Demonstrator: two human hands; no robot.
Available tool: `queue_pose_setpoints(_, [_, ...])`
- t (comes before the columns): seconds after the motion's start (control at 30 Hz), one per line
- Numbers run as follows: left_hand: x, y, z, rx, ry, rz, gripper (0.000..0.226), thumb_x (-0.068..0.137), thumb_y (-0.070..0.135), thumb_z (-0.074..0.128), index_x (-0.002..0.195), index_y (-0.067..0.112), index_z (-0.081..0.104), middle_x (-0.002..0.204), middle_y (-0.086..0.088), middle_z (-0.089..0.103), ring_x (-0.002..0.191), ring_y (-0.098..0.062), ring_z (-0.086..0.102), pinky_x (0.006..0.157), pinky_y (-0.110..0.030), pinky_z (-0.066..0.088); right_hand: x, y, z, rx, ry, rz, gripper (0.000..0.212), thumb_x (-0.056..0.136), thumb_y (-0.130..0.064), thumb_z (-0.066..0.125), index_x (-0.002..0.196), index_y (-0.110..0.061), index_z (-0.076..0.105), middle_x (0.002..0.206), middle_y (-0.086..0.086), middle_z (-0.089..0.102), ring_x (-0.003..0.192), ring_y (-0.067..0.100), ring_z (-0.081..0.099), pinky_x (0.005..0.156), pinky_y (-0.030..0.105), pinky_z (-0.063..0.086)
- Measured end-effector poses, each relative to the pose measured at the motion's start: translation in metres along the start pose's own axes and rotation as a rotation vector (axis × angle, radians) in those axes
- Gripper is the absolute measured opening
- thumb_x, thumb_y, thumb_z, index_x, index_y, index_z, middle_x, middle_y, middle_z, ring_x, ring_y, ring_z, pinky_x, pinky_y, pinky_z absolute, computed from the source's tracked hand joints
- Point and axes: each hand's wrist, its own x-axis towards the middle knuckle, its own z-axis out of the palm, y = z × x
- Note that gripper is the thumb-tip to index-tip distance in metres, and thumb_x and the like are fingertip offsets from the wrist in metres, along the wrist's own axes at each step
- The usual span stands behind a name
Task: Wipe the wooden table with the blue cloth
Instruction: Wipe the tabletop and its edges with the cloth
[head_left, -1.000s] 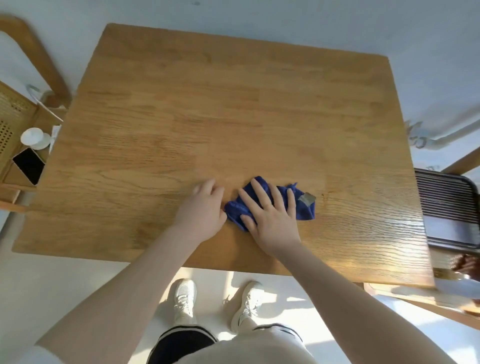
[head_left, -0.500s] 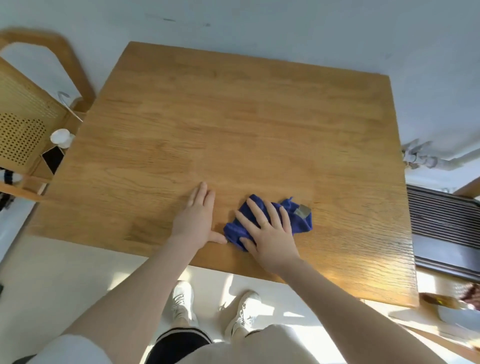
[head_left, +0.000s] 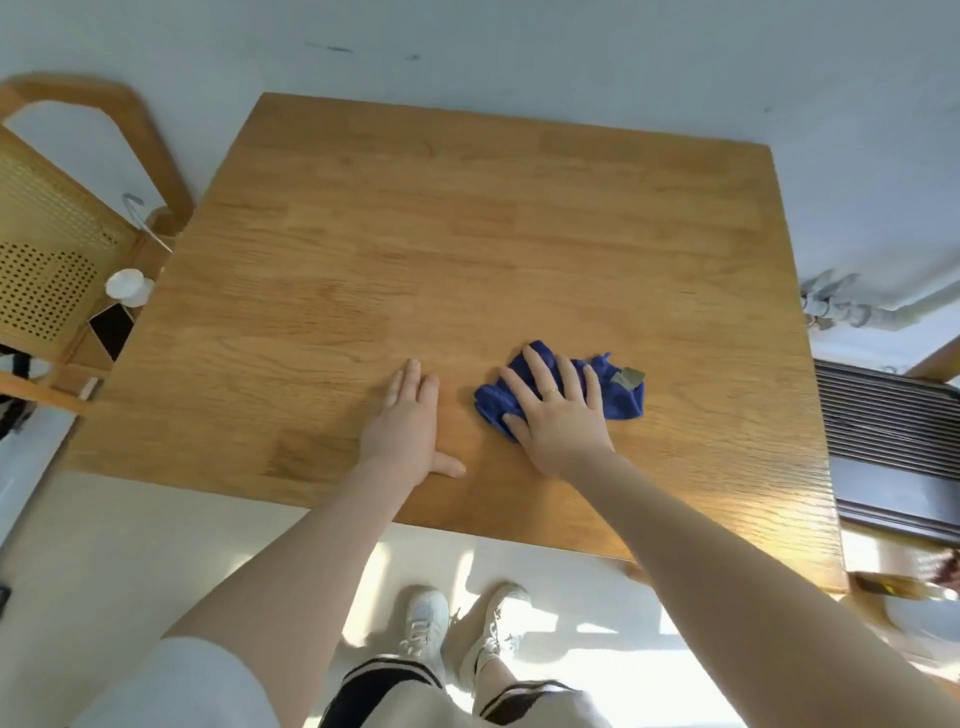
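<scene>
fingers (head_left: 535, 371) spread flat, apparently pressing cloth (head_left: 621, 397)

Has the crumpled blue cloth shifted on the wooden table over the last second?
Yes. The crumpled blue cloth slid rightward under the right hand, opening a gap from the flat left hand and nearing the wooden table's right edge.
</scene>
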Motion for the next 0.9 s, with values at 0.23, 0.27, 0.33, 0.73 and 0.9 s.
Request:
queue_pose_setpoints(0.23, [-0.002,0.001,-0.001,0.030,0.006,0.006,0.116,0.068,0.051,0.074,0.149,0.016,-0.002,0.156,-0.006,-0.017,0.145,-0.023,-0.009,0.113,-0.040,0.022,-0.089,-0.015,0.029,-0.049,-0.044,-0.070,0.053,0.089,-0.053,0.026,0.137,-0.033,0.037,0.146,0.002,0.041,0.129,0.034,0.039,0.107,0.052,0.020])
queue_pose_setpoints(0.27, [-0.001,0.001,-0.001,0.042,0.003,0.013,0.117,0.068,0.053,0.074,0.149,0.015,-0.002,0.157,-0.007,-0.016,0.145,-0.023,-0.009,0.114,-0.040,0.020,-0.080,-0.009,0.025,-0.051,-0.049,-0.043,0.055,0.089,-0.054,0.022,0.139,-0.034,0.034,0.148,0.002,0.038,0.131,0.034,0.038,0.109,0.053,0.020])
queue_pose_setpoints(0.33, [0.002,0.001,-0.001,0.069,-0.010,0.040,0.119,0.067,0.055,0.073,0.149,0.012,-0.002,0.157,-0.009,-0.016,0.145,-0.024,-0.008,0.115,-0.039,0.017,-0.053,0.005,0.014,-0.008,-0.010,0.094,0.063,0.086,-0.058,0.009,0.144,-0.038,0.020,0.156,-0.002,0.017,0.141,0.031,0.020,0.113,0.052,0.011])
queue_pose_setpoints(0.73, [0.003,-0.001,-0.001,0.075,0.000,0.059,0.120,0.066,0.057,0.073,0.148,0.010,-0.001,0.157,-0.011,-0.013,0.145,-0.026,-0.007,0.117,-0.038,0.015,-0.099,-0.023,0.045,0.065,0.112,0.252,0.051,0.088,-0.050,0.029,0.136,-0.033,0.035,0.147,0.002,0.039,0.135,0.031,0.026,0.108,0.049,0.011])
queue_pose_setpoints(0.9, [0.004,0.000,-0.001,0.067,-0.008,0.048,0.121,0.066,0.056,0.073,0.149,0.011,-0.002,0.156,-0.010,-0.015,0.145,-0.025,-0.009,0.118,-0.039,0.012,-0.058,0.008,0.025,0.109,0.110,0.248,0.058,0.087,-0.056,0.016,0.142,-0.039,0.026,0.156,-0.004,0.017,0.143,0.028,0.011,0.112,0.047,-0.001])
